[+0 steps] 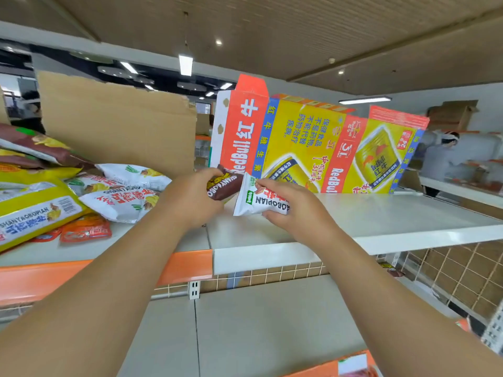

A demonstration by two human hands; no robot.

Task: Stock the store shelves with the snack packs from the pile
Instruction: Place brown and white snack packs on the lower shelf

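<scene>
While the pile [81, 191] of snack packs lies heaped at the left end of the top shelf [381, 219], we hold two small packs over the shelf's bare white stretch beside it. Our left hand [187, 197] has its fingers curled round a brown pack [223, 186]; our right hand [294, 210] pinches a white pack [258, 202] between thumb and fingers. The two packs touch at their ends. We judge this the placing step. Next, each pack wants setting down and squaring against the flattened Red Bull carton [313, 148] behind, then letting go.
</scene>
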